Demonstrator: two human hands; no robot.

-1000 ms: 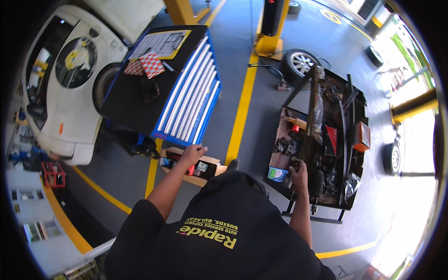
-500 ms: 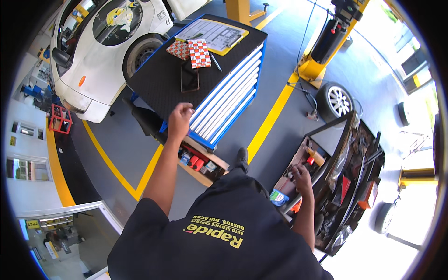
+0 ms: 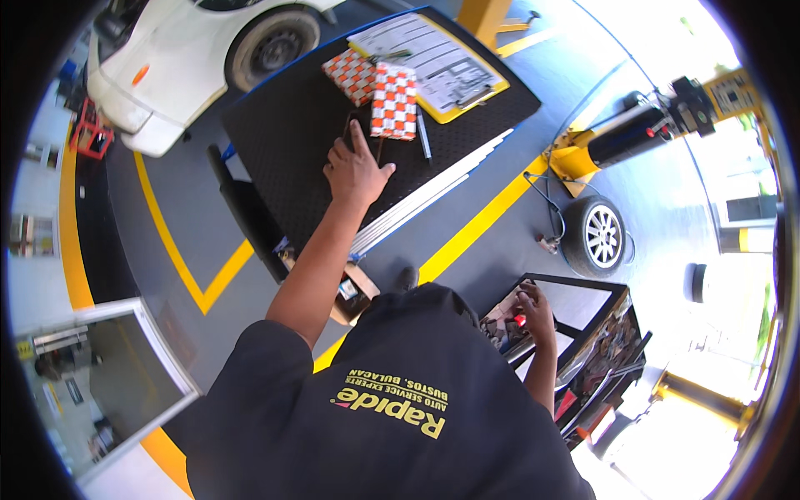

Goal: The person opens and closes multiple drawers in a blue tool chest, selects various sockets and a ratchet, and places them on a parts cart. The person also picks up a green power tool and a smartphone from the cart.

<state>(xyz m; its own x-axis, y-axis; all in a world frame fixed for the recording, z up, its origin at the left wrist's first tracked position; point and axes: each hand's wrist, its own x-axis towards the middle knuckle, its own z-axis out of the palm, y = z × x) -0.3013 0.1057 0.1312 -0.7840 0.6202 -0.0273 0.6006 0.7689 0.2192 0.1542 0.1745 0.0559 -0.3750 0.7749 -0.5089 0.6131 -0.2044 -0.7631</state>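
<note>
My left hand [image 3: 358, 171] is stretched over the black top of a tool cabinet [image 3: 283, 150], index finger pointing away and thumb spread. Beneath it lies a dark phone [image 3: 377, 150], mostly hidden; whether the fingers touch it I cannot tell. Two orange-and-white checkered packets [image 3: 394, 102] lie just beyond the fingertips, one overlapping the other. To their right rest a pen [image 3: 424, 135] and a yellow clipboard [image 3: 450, 110] with a printed form. Low on the right, my right hand [image 3: 536, 308] hangs by an open-topped dark cart [image 3: 575, 287], fingers loosely bent and nothing visible in them.
A white car [image 3: 158, 75] stands at the far left. On the right are a yellow lift post [image 3: 571, 167] with a black cylinder and a loose wheel [image 3: 600, 237] on the floor. A box of small items [image 3: 354, 292] sits low beside the cabinet.
My left hand has moved forward from the cabinet's near edge to over the phone, and its fingers have spread. The cabinet appears closer. My right hand appears higher in view beside the cart.
</note>
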